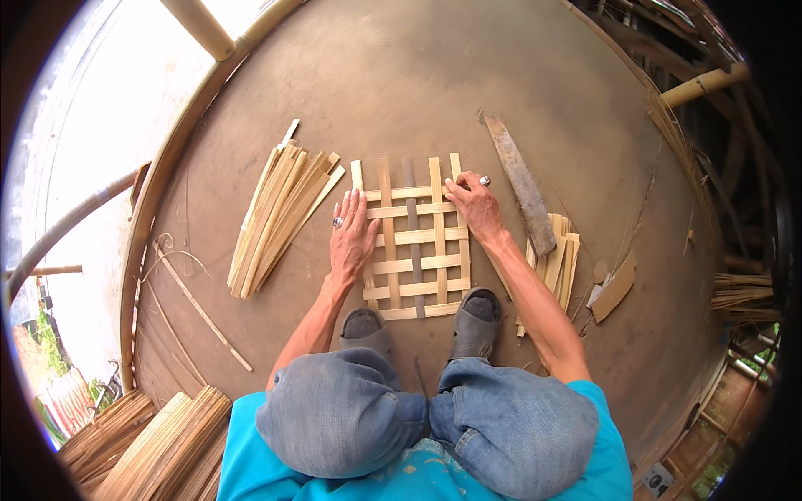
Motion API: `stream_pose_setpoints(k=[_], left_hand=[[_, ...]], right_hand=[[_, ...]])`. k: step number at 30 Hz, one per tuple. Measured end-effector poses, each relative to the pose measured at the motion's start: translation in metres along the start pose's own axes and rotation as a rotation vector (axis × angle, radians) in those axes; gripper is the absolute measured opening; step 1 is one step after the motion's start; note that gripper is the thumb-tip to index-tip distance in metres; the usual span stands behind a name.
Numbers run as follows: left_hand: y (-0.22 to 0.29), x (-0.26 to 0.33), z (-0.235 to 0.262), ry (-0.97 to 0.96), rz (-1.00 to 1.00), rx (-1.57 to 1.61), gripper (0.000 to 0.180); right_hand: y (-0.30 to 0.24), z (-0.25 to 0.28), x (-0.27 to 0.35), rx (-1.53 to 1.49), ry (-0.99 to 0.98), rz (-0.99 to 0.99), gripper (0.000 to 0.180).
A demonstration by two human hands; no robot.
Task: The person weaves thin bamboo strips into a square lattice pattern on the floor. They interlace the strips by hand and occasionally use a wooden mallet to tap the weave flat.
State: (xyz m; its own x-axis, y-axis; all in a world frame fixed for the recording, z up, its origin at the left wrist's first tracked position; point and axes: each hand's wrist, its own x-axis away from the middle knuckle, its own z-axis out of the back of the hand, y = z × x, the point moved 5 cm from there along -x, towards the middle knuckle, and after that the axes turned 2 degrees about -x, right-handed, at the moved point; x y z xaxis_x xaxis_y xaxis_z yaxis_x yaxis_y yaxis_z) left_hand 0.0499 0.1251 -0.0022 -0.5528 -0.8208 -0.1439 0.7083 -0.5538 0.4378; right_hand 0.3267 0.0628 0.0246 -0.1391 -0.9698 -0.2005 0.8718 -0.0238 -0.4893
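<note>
A loosely woven lattice of flat bamboo strips (428, 236) lies on the ground in front of my feet. One of its upright strips is dark grey (413, 221); the others are pale or tan. My left hand (348, 238) rests flat along the lattice's left edge, fingers stretched out towards the top crosswise strip. At the upper right corner, the bent fingers of my right hand (474, 204) pinch the right end of the top crosswise strip (407, 193). A ring shows on each hand. My sandalled feet (477, 321) are at the lattice's near edge.
Loose bamboo strips (280, 219) lie fanned out at the left, and another bundle (558, 259) lies at the right. A long machete-like blade (520, 179) rests partly over the right bundle. Thicker bundles (171, 447) sit at the lower left. A thin stick (203, 309) lies nearby.
</note>
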Motion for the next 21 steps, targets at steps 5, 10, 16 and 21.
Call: stream_pose_setpoints(k=[5, 10, 16, 21], left_hand=[[0.014, 0.018, 0.020, 0.208, -0.121, -0.094, 0.038], [0.023, 0.013, 0.010, 0.153, -0.101, -0.009, 0.046], [0.025, 0.009, 0.001, 0.136, -0.088, -0.065, 0.060], [0.022, 0.012, 0.000, 0.130, -0.053, -0.114, 0.062]], right_hand=[[-0.020, 0.008, 0.032, 0.034, 0.129, 0.020, 0.023], [-0.033, -0.014, 0.046, 0.086, 0.081, 0.039, 0.045], [-0.033, -0.021, 0.048, 0.081, 0.094, 0.010, 0.062], [-0.025, -0.025, 0.049, 0.011, 0.095, 0.003, 0.058]])
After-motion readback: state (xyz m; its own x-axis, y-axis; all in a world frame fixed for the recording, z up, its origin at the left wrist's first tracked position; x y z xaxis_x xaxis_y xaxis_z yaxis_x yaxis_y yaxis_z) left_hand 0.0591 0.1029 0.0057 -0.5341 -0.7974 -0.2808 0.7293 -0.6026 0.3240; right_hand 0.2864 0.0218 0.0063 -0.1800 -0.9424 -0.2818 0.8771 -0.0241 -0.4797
